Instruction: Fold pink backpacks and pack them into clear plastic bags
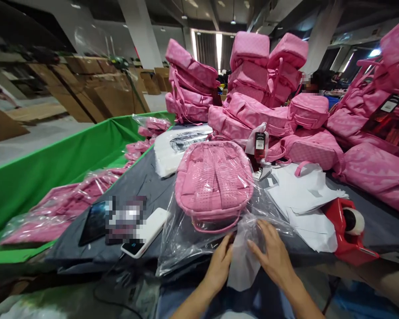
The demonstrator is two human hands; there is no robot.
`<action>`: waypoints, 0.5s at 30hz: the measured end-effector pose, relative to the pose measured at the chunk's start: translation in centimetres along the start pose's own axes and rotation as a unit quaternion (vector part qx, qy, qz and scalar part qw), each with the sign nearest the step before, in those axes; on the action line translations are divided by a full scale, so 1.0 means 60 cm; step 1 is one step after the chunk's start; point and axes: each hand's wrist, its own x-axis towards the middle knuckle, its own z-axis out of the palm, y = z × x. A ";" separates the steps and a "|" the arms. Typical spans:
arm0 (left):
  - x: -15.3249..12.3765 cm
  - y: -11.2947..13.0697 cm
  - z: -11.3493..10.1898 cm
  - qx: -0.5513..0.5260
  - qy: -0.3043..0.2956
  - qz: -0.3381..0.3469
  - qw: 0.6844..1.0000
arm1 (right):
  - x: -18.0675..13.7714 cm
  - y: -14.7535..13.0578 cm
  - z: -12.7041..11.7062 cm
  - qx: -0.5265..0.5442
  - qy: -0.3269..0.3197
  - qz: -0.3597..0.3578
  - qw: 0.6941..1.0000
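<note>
While I am watching from afar through the head camera, a clear bag (174, 250) is holding a pink backpack (216, 181), straps up, mid-table. The left hand (222, 257) and right hand (271, 250) are touching a thin white sheet (244, 266) just below it; the right thumb is standing apart from its fingers, yet I cannot tell whether either hand is pinching. A green bin (86, 139) is holding bagged pink packs (96, 188). Stacked backpacks (251, 75) are crowding the far side of the dark table (153, 195); cardboard boxes (96, 95) are standing beyond. Dark cloth is separating the backpack from a white phone (149, 228); papers (299, 190) and a red tape dispenser (335, 217) are narrowing the right edge.
</note>
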 end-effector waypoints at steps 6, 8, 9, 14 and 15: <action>0.054 -0.002 0.056 0.004 -0.072 0.004 0.997 | 0.017 0.077 -0.007 -0.012 -0.115 0.029 0.993; 0.055 0.006 0.053 0.051 -0.056 0.043 0.996 | 0.021 0.098 -0.039 0.041 -0.136 0.050 0.989; 0.054 0.012 0.052 0.069 -0.033 0.069 0.995 | 0.026 0.102 -0.054 0.073 -0.137 0.058 0.986; 0.036 0.026 0.074 0.023 0.032 0.041 0.998 | 0.051 0.078 -0.087 0.218 -0.106 0.090 0.966; 0.029 0.024 0.084 0.003 0.024 0.021 0.999 | 0.049 0.069 -0.084 0.234 -0.116 0.098 0.960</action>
